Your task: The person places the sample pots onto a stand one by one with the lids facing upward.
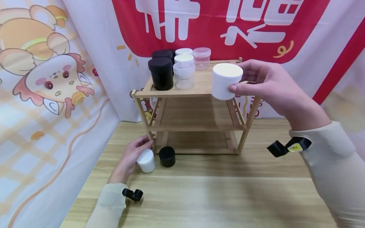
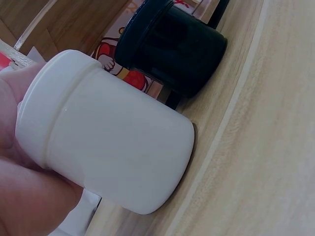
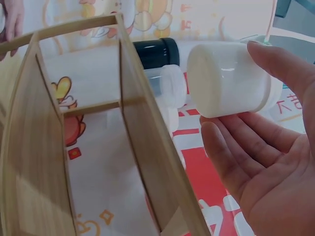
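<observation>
My right hand [image 1: 271,82] grips a white lidded jar [image 1: 226,80] between thumb and fingers, in the air at the front right of the wooden rack's [image 1: 199,128] top shelf. In the right wrist view this white jar [image 3: 231,78] lies sideways in the picture, its base toward the rack. Down on the table, my left hand [image 1: 132,155] holds another white jar [image 1: 146,161] by its lid, next to the rack's front left leg. The left wrist view shows that white jar [image 2: 118,137] standing on the tabletop. Just right of it stands a short black jar [image 1: 167,156].
On the left of the top shelf stand several jars: black jars [image 1: 162,74], white jars [image 1: 183,52], and clear jars [image 1: 183,79] with translucent lids. Two lower shelves sit beneath. A printed cloth [image 1: 51,63] hangs at the left, and a red and white one behind the rack.
</observation>
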Motion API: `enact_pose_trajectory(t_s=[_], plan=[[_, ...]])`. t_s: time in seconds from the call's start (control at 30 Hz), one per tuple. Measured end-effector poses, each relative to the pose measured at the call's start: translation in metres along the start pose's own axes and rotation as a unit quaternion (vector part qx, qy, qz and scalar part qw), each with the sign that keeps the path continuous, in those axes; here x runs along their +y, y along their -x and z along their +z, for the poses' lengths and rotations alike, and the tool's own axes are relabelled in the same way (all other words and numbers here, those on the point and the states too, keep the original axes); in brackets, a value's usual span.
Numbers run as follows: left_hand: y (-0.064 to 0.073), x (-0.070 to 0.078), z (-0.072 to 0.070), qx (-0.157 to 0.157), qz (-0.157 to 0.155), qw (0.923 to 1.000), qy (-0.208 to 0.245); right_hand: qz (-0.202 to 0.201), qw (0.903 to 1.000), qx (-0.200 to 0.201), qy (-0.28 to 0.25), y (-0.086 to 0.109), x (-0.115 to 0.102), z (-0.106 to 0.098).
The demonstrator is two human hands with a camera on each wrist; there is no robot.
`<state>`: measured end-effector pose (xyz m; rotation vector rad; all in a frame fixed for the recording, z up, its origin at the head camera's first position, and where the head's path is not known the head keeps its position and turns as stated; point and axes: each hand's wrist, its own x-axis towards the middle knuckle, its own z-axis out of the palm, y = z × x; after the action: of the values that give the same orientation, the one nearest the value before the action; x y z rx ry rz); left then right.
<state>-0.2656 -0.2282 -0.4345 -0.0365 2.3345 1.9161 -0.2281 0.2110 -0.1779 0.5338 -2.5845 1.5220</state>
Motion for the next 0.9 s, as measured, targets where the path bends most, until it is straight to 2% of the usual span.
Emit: enact_pose_trajectory(t_s=[0.2,0.4,0.67,0.9], plan=[[-0.002,0.0,0.0,-0.005,0.004,1.0,-0.004,0.009,0.9999,0.006,-0.01,-0.012,0.0,0.003],[0.0,-0.001,0.0,-0.003,-0.002,0.9999,-0.01,0.033,0.9989,0.016,0.03,-0.023,-0.006,0.007],[0.001,0.0,0.002,0.009,-0.005,0.9999,-0.004,0.072,0.996,0.007,0.053,-0.05,-0.013,0.013],[0.002,0.002,0.001,0.007,0.0,1.0,-0.003,0.094,0.9931,0.002,0.071,-0.07,-0.014,0.017]])
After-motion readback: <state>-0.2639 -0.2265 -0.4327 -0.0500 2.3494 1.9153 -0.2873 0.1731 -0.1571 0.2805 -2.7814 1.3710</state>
